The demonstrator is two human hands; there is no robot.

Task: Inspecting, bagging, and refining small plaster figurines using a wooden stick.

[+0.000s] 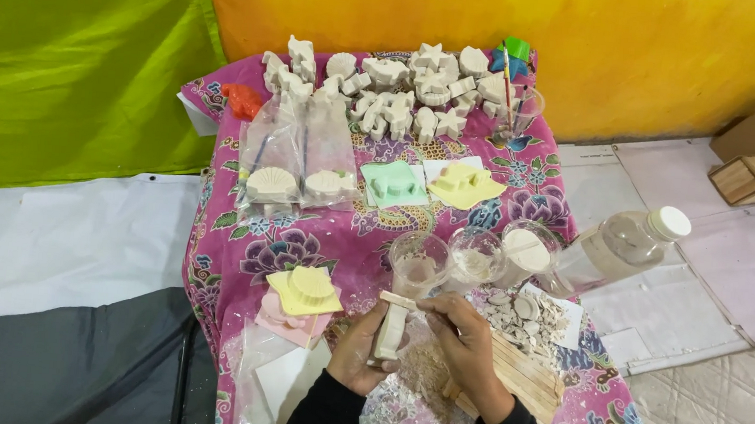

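My left hand [356, 352] grips a white plaster piece [391, 332], held upright near the front of a small table with a pink flowered cloth [239, 255]. My right hand [462, 335] holds a flat wooden stick [397, 301], its tip lying across the top of the plaster piece. White plaster dust and crumbs [423, 368] lie on the cloth under both hands. Both forearms wear black sleeves.
Three clear plastic cups [473, 257] stand just beyond my hands, a white-capped bottle [626, 245] to their right. Yellow, pink and green moulds [304, 291], bagged shell casts [294, 183], several white casts [405, 89], broken plaster bits [522, 318] and wooden sticks [522, 376] fill the table.
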